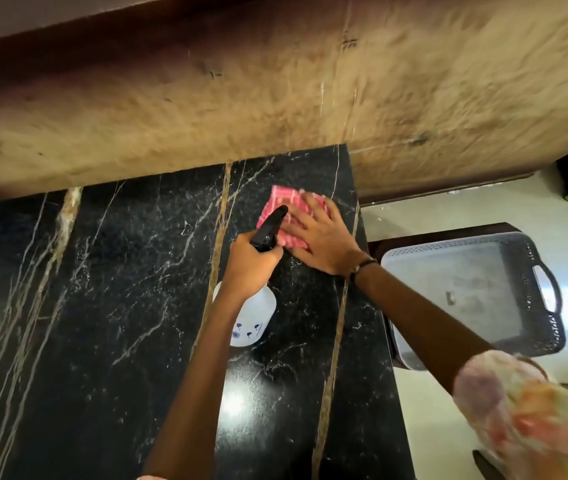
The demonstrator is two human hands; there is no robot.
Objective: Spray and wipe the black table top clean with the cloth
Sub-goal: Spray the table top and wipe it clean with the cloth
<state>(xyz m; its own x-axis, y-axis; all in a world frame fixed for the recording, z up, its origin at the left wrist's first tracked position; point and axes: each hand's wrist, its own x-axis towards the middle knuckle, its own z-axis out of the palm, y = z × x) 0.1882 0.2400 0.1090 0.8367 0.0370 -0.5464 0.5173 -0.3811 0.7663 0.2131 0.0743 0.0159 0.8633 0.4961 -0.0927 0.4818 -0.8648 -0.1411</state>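
Two hands at work: my right hand (313,233) lies flat on the cloth (280,216), wiping the desk (119,271); my left hand (249,268), beside it, grips the sprayer (268,228). Next, probably fresh spray leftward.

The black marble-look tabletop (119,289) with white and gold veins is smooth and glossy. The pink ribbed cloth (277,206) looks soft. The white translucent plastic spray bottle (253,320) is matt; the grey perforated plastic basket (545,327) looks dull.

The glossy black marble-patterned table top (109,289), veined white and gold, carried a folded pink striped cloth (280,209) lying flat near its far right corner.
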